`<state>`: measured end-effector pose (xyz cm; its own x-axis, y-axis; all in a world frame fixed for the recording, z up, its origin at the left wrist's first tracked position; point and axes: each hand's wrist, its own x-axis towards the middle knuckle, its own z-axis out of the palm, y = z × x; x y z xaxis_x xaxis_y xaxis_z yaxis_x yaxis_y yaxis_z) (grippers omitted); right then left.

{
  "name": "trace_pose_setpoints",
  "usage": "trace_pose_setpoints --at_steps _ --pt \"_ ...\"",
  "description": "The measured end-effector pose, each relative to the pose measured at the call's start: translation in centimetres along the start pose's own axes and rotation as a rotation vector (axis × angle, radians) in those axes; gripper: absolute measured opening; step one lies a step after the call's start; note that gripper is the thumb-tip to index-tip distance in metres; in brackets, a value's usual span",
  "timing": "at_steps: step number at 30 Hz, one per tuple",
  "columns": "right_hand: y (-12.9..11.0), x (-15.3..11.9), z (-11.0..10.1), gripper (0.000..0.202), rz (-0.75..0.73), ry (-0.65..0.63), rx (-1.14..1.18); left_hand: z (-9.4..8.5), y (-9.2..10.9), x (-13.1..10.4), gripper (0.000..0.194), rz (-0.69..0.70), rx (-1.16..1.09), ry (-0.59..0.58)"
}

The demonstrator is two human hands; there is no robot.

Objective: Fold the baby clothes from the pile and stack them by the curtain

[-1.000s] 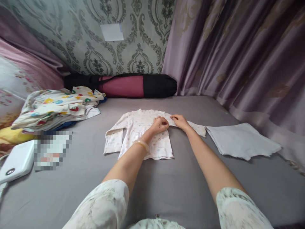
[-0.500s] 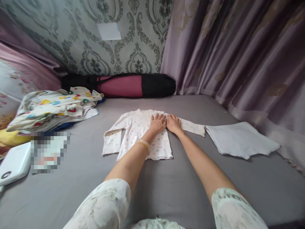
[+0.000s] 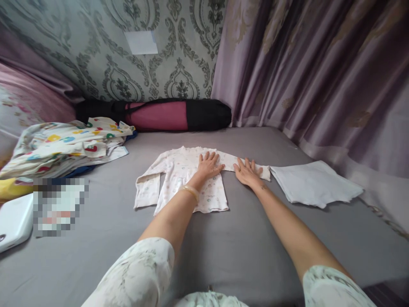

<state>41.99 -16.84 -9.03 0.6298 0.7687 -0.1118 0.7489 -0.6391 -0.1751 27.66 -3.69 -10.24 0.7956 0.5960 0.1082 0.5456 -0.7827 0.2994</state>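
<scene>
A small white long-sleeved shirt (image 3: 179, 166) with a fine print lies spread on the grey sheet. My left hand (image 3: 209, 165) rests flat on its upper right part, fingers apart. On the sleeve that stretches out to the right lies my right hand (image 3: 248, 171), also flat with spread fingers, close to the cuff. The shirt's other sleeve is bent downward at the left. Just past the right cuff is a folded white cloth (image 3: 316, 183), which neither hand touches.
Printed clothes (image 3: 70, 143) are heaped at the left, above a white device (image 3: 15, 221) and a blurred-out item (image 3: 60, 207). A long black and pink bag (image 3: 156, 116) lies along the wall. Purple curtains (image 3: 306, 64) hang at the right.
My right hand has slid right along the sleeve toward the cuff, away from my left hand. My left hand stays on the shirt. The view has shifted slightly.
</scene>
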Motion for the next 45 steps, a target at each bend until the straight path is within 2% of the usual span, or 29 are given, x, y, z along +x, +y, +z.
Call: trace_pose_setpoints --at_steps 5,11,13,15,17,20,23,26,31,36,38,40,43,45 --pt "1.8 -0.7 0.0 0.063 0.053 0.053 -0.061 -0.2 0.2 0.1 0.067 -0.001 0.019 -0.042" --pt "0.7 -0.4 -1.1 0.058 0.102 0.007 -0.07 -1.4 0.7 -0.4 0.069 -0.05 -0.042 -0.154" --pt "-0.7 -0.1 -1.3 0.055 0.024 0.057 -0.091 -2.2 1.1 -1.3 0.067 -0.081 -0.033 -0.19" --pt "-2.8 0.1 -1.1 0.053 -0.139 0.119 -0.094 -3.1 1.4 -2.8 0.064 -0.108 0.003 -0.196" --pt "-5.4 0.5 -0.5 0.054 -0.284 0.105 -0.057 -3.9 1.7 -4.5 0.059 -0.126 0.035 -0.203" --pt "-9.3 1.2 0.6 0.057 -0.362 0.027 -0.016 -4.8 1.7 -7.1 0.055 -0.14 0.061 -0.232" --pt "-11.8 2.1 1.4 0.059 -0.365 -0.007 -0.018 -5.3 1.1 -8.9 0.053 -0.155 0.061 -0.239" --pt "-13.0 3.0 1.9 0.061 -0.333 -0.005 -0.018 -5.2 0.1 -9.8 0.052 -0.134 0.049 -0.214" --pt "-13.4 3.5 2.5 0.066 -0.289 0.003 -0.012 -4.5 -1.1 -10.1 0.055 -0.11 0.005 -0.164" --pt "-13.9 3.4 2.2 0.065 -0.255 -0.021 -0.048 -5.3 -2.5 -10.0 0.039 -0.028 -0.17 -0.098" --pt "-14.6 3.0 2.0 0.064 -0.24 -0.008 -0.075 -6.2 -3.2 -10.0 0.04 -0.077 -0.288 -0.057" --pt "-15.6 2.5 2.0 0.062 -0.287 0.022 -0.091 -7.1 -3.9 -9.9 0.042 -0.159 -0.374 0.002" --pt "-17.1 2.1 2.5 0.064 -0.388 0.008 -0.05 -8.7 -5.2 -10.2 0.039 -0.253 -0.443 0.067" --pt "-17.7 2.2 3.1 0.067 -0.387 -0.002 -0.014 -9.7 -6.2 -10.6 0.039 -0.304 -0.476 0.105"
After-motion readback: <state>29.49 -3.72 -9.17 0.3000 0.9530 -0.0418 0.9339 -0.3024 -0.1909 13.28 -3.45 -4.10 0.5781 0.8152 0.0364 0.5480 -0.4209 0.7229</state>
